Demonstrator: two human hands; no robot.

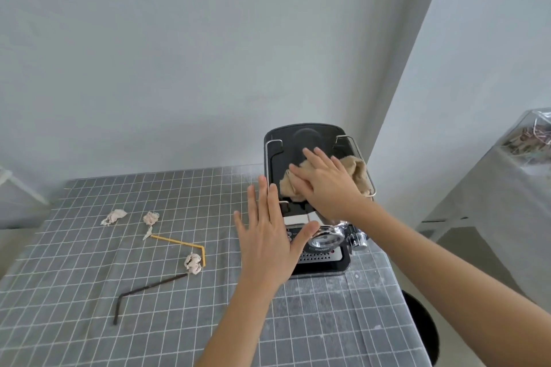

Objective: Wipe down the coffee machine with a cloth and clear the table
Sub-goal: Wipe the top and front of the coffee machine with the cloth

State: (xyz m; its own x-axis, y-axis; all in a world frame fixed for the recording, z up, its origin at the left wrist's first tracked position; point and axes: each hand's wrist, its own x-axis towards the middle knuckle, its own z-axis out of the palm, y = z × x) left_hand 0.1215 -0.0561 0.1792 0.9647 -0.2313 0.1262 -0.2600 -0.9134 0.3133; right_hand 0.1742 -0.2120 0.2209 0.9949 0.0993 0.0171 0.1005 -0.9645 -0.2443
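A black and chrome coffee machine (307,140) stands at the far right of the table. On its flat top lies a beige cloth (356,168), pressed down by my right hand (328,185) with fingers spread flat over it. Against the machine's left side rests my left hand (268,235), palm flat, fingers straight and apart, thumb across the front panel. Three crumpled paper wads (113,216) (150,217) (193,262) lie on the table to the left. Beside them lie a bent yellow straw (179,243) and a bent dark straw (143,289).
The table carries a grey checked cloth (74,292); its right edge runs just beyond the machine. A black round stool (423,328) stands below that edge. Another covered table (492,188) with clutter under clear plastic is at the far right. White walls close the back.
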